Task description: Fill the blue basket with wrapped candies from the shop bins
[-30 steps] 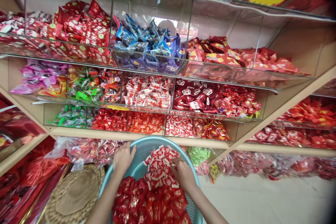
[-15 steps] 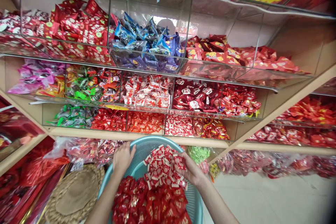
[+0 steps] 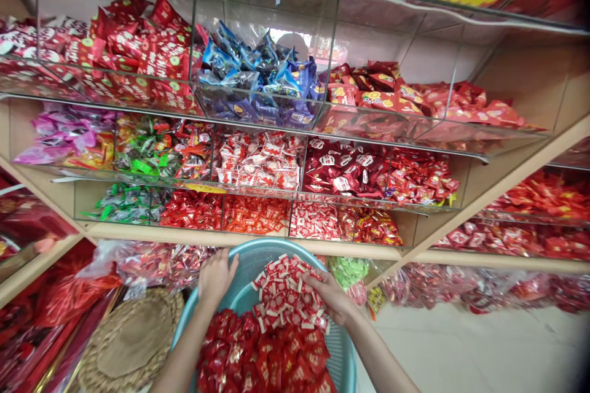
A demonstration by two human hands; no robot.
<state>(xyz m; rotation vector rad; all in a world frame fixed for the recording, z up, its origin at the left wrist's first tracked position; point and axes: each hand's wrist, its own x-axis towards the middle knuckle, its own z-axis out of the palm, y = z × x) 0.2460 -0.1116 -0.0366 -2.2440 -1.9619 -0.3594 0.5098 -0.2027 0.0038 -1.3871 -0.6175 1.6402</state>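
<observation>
A teal plastic basket (image 3: 343, 344) stands at the bottom middle, in front of the shelves. My left hand (image 3: 217, 275) is closed over its upper left rim, thumb pointing inward. Small red-and-white wrapped candies (image 3: 281, 298) lie heaped in the basket's upper right part. My right hand (image 3: 329, 295) rests on the right side of that heap, its back turned up and its slightly bent fingers apart on the candies. What lies under the palm is hidden. Larger shiny red candy packets (image 3: 267, 359) fill the near part of the basket.
Clear-fronted shelf bins hold blue packets (image 3: 262, 61), white-and-red candies (image 3: 260, 159) and dark red packets (image 3: 343, 166). Directly behind the basket, a low bin holds small red-and-white candies (image 3: 314, 219). A round woven mat (image 3: 131, 341) lies at left; pale floor tiles (image 3: 442, 344) show at right.
My right hand has turned from palm showing to back up and shifted slightly left over the small candies. My left hand and the basket stay put.
</observation>
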